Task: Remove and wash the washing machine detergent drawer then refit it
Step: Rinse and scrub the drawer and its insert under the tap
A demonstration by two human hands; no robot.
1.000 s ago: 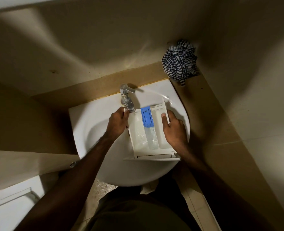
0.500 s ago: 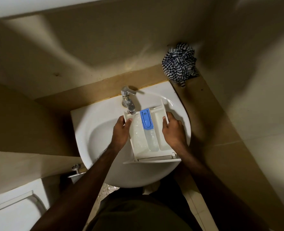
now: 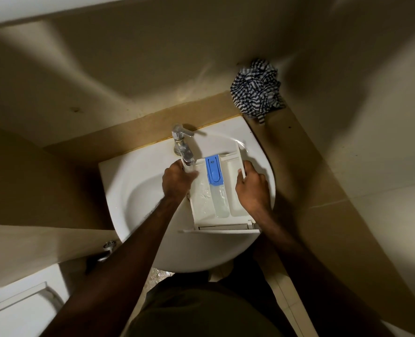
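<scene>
The drawer is lying in the sink, long axis running away from the person. The right hand is gripping its right wall; the left hand, fingers curled, is holding its left wall beneath the tap.

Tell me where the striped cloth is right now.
In the head view, the striped cloth lies crumpled on the brown ledge at upper right, in the wall corner just beyond the sink, behind and right of the tap.

drawer: white, blue insert
sink: white
tap: silver
cloth: dark-and-white stripes
counter: tan
</scene>
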